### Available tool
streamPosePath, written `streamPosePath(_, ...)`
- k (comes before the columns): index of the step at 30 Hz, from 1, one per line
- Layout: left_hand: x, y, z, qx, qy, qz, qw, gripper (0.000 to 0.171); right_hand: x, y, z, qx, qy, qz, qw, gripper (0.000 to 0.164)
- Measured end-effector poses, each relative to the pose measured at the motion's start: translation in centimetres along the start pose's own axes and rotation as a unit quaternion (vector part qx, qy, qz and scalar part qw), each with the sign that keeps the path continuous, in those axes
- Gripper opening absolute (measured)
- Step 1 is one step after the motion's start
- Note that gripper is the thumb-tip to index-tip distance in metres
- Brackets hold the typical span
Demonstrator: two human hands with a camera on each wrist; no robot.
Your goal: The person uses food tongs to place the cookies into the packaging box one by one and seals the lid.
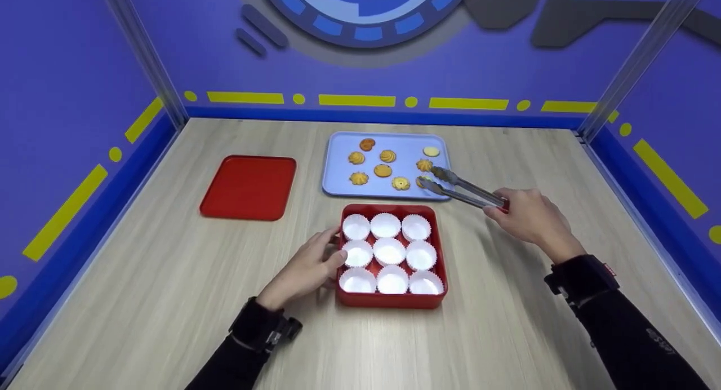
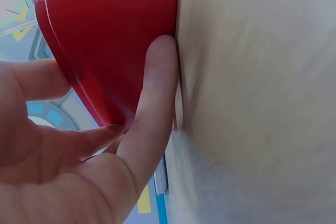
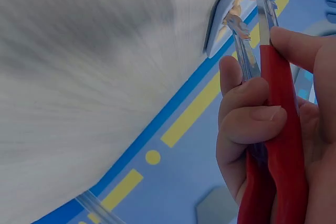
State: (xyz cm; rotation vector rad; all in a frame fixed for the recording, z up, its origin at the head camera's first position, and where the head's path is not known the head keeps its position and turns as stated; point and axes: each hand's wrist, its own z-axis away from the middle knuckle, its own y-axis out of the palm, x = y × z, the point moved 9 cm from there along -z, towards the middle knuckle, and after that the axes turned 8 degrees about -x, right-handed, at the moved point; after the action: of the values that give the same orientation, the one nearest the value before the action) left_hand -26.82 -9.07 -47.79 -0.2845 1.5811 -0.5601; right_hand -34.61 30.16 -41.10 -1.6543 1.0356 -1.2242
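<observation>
My left hand (image 1: 307, 266) holds the left side of a red square box (image 1: 388, 301), thumb at the rim and other fingers against the outer wall (image 2: 105, 40). Inside the box stand several white paper cups (image 1: 389, 251) in rows; no cookies show in them. Metal tongs (image 1: 470, 194) with red handles (image 3: 283, 129) are gripped in my right hand (image 1: 532, 218). The spread tong tips reach over the right part of a light blue tray (image 1: 338, 181), either side of a partly hidden cookie (image 1: 421, 182). Another cookie (image 1: 424, 165) lies just beyond them.
Several more cookies (image 1: 382, 170) lie spread over the tray, behind the box. A red square lid (image 1: 248, 187) rests on the wooden table (image 1: 169, 300) to the left. Blue panels (image 1: 366, 74) wall the table at the back and both sides.
</observation>
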Motion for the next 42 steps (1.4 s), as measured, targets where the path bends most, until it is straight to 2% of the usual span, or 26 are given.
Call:
streamPosePath(5, -0.1, 0.0, 0.0, 0.000, 0.000, -0.004, 1.0000, 0.064, 0.2, 0.3, -0.2, 0.003, 0.001, 0.003, 1.000, 0.032)
streamPosePath(13, -0.1, -0.2, -0.1, -0.005, 0.008, -0.007, 0.9999, 0.064, 0.8, 0.1, -0.2, 0.006, 0.001, 0.005, 1.000, 0.040)
streamPosePath(24, -0.1, 0.2, 0.0, 0.008, -0.009, 0.010, 0.9999, 0.064, 0.7, 0.3, -0.3, 0.005, -0.005, 0.008, 1.000, 0.029)
streamPosePath(35, 0.1, 0.2, 0.0, 0.008, -0.013, 0.013, 0.9998, 0.064, 0.8, 0.4, -0.4, 0.002, -0.009, 0.013, 1.000, 0.026)
streamPosePath(42, 0.0, 0.0, 0.0, 0.000, 0.001, 0.005, 1.0000, 0.063, 1.3, 0.0, -0.3, -0.025, -0.051, 0.037, 0.998, 0.020)
